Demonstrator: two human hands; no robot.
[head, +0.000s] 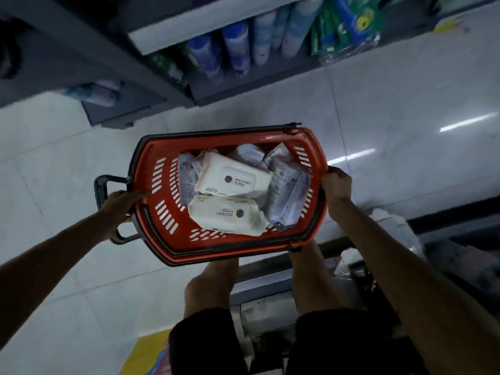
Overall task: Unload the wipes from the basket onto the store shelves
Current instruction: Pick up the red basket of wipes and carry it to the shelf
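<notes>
- above the tiled aisle floor (378, 117), the red shopping basket (151, 155) is gripped at opposite rims, left hand (123, 204) and right hand (336, 185) both clenched.
- it is carried level, seemingly so the wipes packs (232, 180) stay inside.

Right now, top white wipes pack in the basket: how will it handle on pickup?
The top white wipes pack looks soft-sided with crimped ends, so it probably sags slightly rather than staying rigid. Its hard flip lid likely offers the firmest grip, while the glossy film may be slippery. It lies tilted on other packs in the red basket, so lifting it could shift them.
</notes>
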